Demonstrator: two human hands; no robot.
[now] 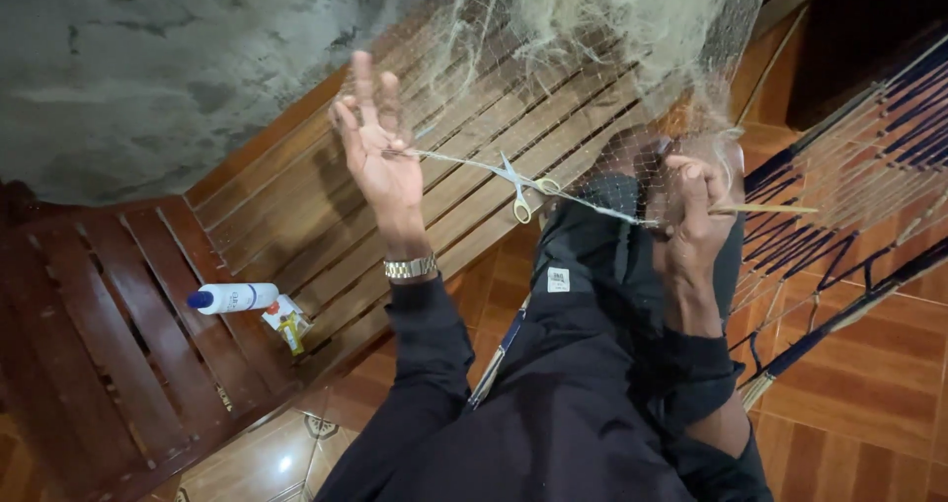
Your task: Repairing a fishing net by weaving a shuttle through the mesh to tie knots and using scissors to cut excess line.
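Note:
My left hand [377, 152] is raised with fingers spread, a taut pale cord [464, 162] of the fishing net [612, 28] stretched from its fingers toward my right hand. My right hand [696, 221] pinches the net's edge and a thin wooden netting needle [765, 209] that points right. A small pair of scissors [520, 188] with yellow handles lies on the wooden bench just behind the cord. The pale mesh hangs from above over my knee and right hand.
A wooden slatted bench [296, 216] runs along the grey concrete wall [128, 58]. On it lie a white bottle with a blue cap [235, 298] and a small yellow packet [286, 322]. A blue-and-white hammock [859, 186] hangs at the right over the orange tiled floor [869, 403].

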